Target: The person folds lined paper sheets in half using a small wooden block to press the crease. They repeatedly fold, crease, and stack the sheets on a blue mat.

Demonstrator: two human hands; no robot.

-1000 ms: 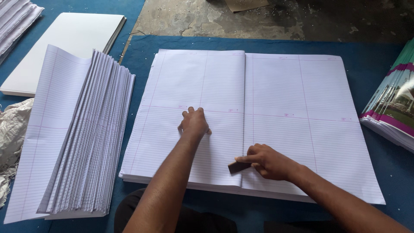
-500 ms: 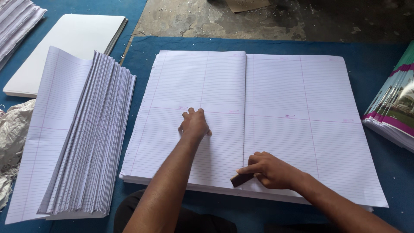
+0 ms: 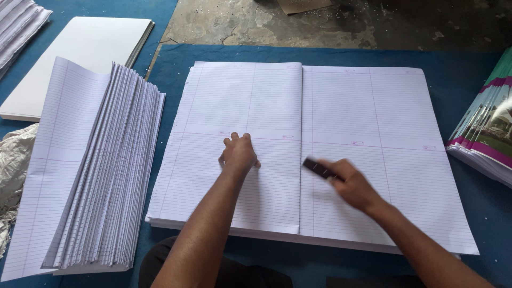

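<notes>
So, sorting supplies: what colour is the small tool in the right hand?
Dark, nearly black small tool, blurred, in the right hand; head view.

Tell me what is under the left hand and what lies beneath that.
The left hand presses flat on the left half of a large white ruled sheet, topmost of a thick paper stack on a blue mat. Lower sheets show only as edges.

surface: blue mat (image 3: 176,58) | beyond: rough grey concrete floor (image 3: 320,24), gritty, brown cardboard scrap (image 3: 298,5) at far edge | light: even, soft daylight
</notes>
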